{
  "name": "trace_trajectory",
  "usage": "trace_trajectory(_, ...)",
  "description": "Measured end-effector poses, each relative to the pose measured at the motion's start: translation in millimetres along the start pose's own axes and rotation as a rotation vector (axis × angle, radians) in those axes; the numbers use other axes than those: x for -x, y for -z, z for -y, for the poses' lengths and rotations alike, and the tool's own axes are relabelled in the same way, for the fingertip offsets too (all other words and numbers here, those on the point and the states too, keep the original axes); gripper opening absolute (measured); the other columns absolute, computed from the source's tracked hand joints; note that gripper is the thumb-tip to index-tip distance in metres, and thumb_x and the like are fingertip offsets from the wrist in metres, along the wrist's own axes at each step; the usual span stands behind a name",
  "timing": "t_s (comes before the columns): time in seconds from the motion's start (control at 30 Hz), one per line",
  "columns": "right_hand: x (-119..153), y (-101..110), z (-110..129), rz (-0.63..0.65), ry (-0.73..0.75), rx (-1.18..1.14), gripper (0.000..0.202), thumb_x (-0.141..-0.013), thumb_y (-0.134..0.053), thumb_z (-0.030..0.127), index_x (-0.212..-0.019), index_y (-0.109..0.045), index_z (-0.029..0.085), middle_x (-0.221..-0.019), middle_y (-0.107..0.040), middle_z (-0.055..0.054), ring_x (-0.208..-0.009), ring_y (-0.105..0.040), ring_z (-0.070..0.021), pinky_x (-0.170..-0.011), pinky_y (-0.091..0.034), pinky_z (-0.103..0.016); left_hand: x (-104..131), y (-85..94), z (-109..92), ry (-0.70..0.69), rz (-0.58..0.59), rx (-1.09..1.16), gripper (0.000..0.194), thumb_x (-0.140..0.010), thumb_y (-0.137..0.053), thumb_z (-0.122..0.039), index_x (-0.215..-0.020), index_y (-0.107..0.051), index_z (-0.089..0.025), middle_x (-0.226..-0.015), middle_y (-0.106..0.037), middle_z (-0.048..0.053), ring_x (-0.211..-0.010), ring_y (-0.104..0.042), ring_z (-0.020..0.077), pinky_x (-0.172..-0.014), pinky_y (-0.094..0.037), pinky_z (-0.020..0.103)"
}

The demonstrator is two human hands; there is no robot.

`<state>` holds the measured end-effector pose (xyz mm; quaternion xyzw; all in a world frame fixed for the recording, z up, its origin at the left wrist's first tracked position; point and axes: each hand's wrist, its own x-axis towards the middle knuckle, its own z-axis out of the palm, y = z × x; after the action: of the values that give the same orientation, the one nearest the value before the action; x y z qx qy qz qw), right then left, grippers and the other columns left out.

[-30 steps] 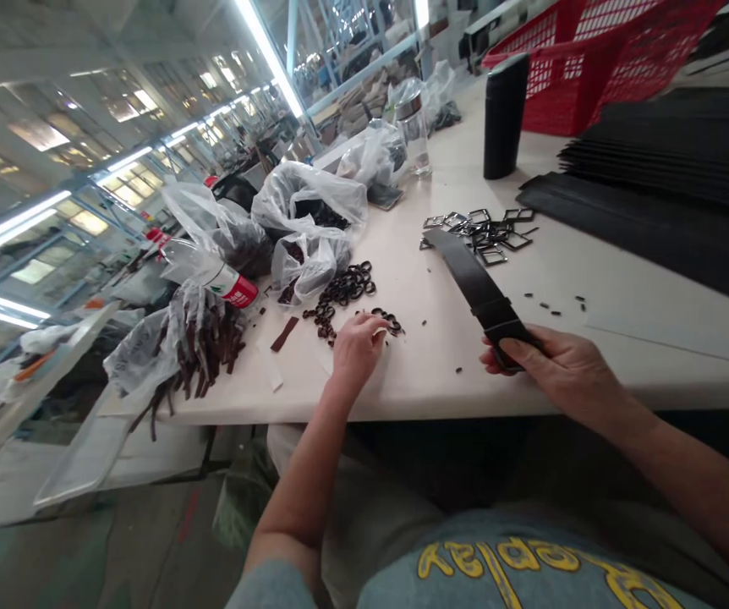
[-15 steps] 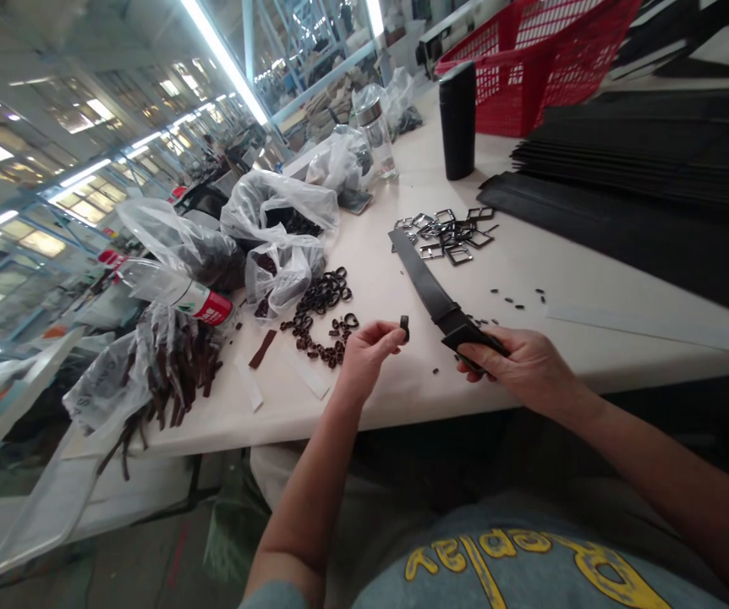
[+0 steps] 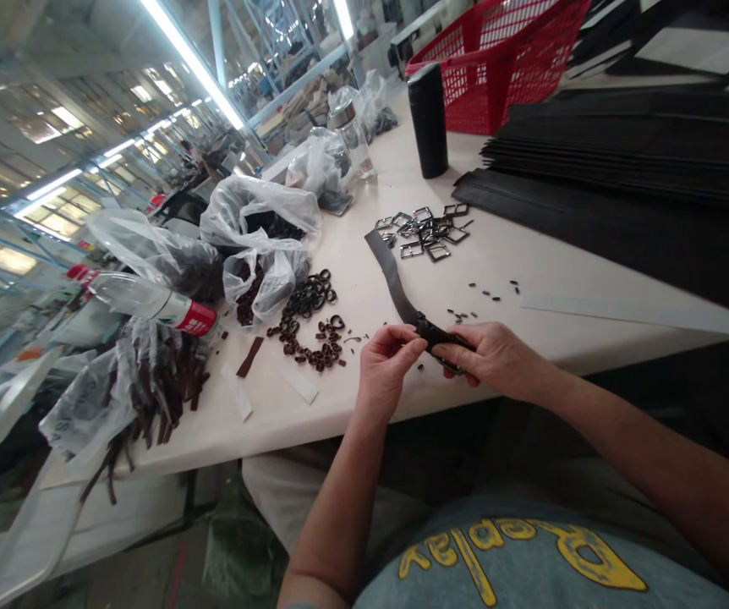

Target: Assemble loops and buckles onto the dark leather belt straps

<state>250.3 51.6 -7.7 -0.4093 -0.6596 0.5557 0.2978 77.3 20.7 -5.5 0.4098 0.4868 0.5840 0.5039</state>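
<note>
A black belt strap (image 3: 382, 256) runs from my right hand (image 3: 497, 359) toward the back left, its free end curving above the table. My right hand is closed round the folded near end, where the edge of a dark buckle seems to show. Pinched fingers of my left hand (image 3: 393, 364) meet the strap just left of the right hand. At those fingertips a small dark strap loop is mostly hidden, and I cannot tell whether it is round the strap. Loose rectangular metal buckles (image 3: 424, 237) lie behind the strap, and small black loops (image 3: 314, 296) to the left.
Brown loops (image 3: 320, 355) lie near the front edge. Plastic bags (image 3: 263, 220), a bottle (image 3: 167, 304) and brown strips (image 3: 161, 389) fill the left. Behind stand a black tumbler (image 3: 428, 123) and red basket (image 3: 497, 76). Black sheets (image 3: 624, 169) are stacked at right.
My left hand has moved right, bringing the small loop from beside the strap up against it. The strap has turned slightly in my right hand. The whole view has shifted a little.
</note>
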Motion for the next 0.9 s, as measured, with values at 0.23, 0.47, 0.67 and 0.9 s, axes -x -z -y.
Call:
trace_trajectory(0.23, -2.6, 5.8, 4.4, 0.085, -0.047, -0.035, 0.037, -0.084, -0.060, 0.052, -0.078, -0.067, 0.016, -0.063, -0.069, -0.002, -0.043, -0.053, -0.0091, -0.041, -0.043, -0.021, 0.4, -1.8, 0.7, -0.007, 0.039, 0.039, 0.033, -0.065, -0.090, -0.032, -0.091, -0.074, -0.020, -0.084, -0.070, 0.000, -0.082, -0.064, 0.0128, -0.081, -0.051, 0.026)
trace_trajectory(0.47, -4.0, 8.0, 1.9, 0.124, -0.032, 0.002, 0.039, -0.085, -0.059, 0.054, -0.084, -0.069, 0.016, -0.065, -0.070, -0.002, -0.044, -0.054, -0.0088, -0.043, -0.043, -0.021, 2.2, 4.7, -7.2, -0.015, 0.124, -0.081, 0.025, -0.073, -0.085, -0.039, -0.090, -0.080, -0.020, -0.082, -0.075, 0.002, -0.074, -0.064, 0.0127, -0.072, -0.051, 0.024)
trace_trajectory(0.67, -2.3, 5.9, -0.7, 0.140, 0.013, 0.070, 0.040, -0.086, -0.060, 0.056, -0.078, -0.066, 0.017, -0.065, -0.069, -0.002, -0.043, -0.055, -0.0090, -0.044, -0.042, -0.022, -6.7, 15.1, -18.4, 0.063, 0.233, -0.114, 0.030, -0.073, -0.085, -0.039, -0.097, -0.081, -0.022, -0.083, -0.077, 0.002, -0.072, -0.065, 0.0122, -0.072, -0.052, 0.025)
trace_trajectory(0.9, 0.9, 3.6, 4.3, 0.124, 0.018, 0.110, 0.035, -0.085, -0.058, 0.051, -0.072, -0.065, 0.019, -0.061, -0.065, 0.000, -0.044, -0.054, -0.0106, -0.045, -0.041, -0.024, -18.6, 18.2, -31.6, 0.198, 0.405, -0.169, 0.022, -0.069, -0.088, -0.032, -0.083, -0.080, -0.018, -0.082, -0.077, 0.004, -0.074, -0.066, 0.0129, -0.076, -0.053, 0.026)
